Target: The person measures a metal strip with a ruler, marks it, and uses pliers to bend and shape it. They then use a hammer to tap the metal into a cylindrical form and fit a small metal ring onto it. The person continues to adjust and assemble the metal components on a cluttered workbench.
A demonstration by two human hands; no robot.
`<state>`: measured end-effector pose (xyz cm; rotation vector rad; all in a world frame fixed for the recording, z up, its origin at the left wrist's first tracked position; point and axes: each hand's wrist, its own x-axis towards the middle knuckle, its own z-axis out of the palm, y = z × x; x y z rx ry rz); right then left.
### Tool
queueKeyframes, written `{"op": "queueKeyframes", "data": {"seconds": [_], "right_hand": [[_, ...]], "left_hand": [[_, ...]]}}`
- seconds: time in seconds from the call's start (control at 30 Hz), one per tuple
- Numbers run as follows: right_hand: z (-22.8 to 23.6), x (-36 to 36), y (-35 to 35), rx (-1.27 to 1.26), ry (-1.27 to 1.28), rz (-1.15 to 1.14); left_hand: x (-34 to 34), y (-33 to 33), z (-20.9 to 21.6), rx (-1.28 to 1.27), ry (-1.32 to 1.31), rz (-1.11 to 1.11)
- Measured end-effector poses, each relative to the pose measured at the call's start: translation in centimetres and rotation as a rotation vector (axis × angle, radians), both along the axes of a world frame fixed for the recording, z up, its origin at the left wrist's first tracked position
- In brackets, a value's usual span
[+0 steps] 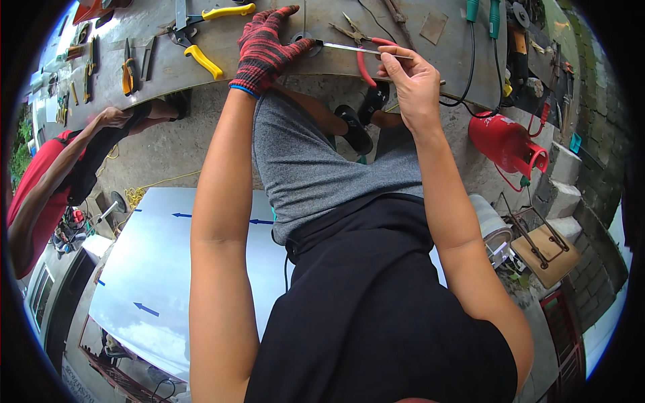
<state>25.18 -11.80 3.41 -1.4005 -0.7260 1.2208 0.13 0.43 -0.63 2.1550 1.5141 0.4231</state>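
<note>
My left hand [265,50], in a red-and-black striped glove with a blue cuff, is over the metal table with thumb and fingers apart. Its thumb tip is at the dark end of a thin, shiny metal rod [353,48]. Between the thumb and fingers of my bare right hand [413,84], the rod's other end is pinched. Under the gloved hand a small round disc [302,37] shows in part. Pliers with red handles [363,67] lie open beside the rod, partly behind my right fingers.
Yellow-handled cutters [201,60] and orange-handled pliers [128,77] lie on the metal table [235,72]. Green-handled, cabled tools [494,20] are at the right. A red gas cylinder [500,141] stands below. Another person in red [47,171] is at left; a large reflective sheet [148,255] lies behind me.
</note>
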Motion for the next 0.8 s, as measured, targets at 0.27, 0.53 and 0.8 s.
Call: {"op": "queueKeyframes", "data": {"seconds": [0.27,0.53,0.8], "right_hand": [[0.8,1.1,-0.8,0.010,-0.027,0.037],[1.4,1.0,-0.8,0.006,-0.143,0.072],[1.1,1.0,-0.6,0.008,-0.191,0.070]], "left_hand": [[-0.1,0.0,-0.3,0.001,0.040,0.016],[-0.1,0.0,-0.4,0.006,-0.005,0.009],[-0.2,0.1,-0.5,0.021,-0.015,-0.008]]}}
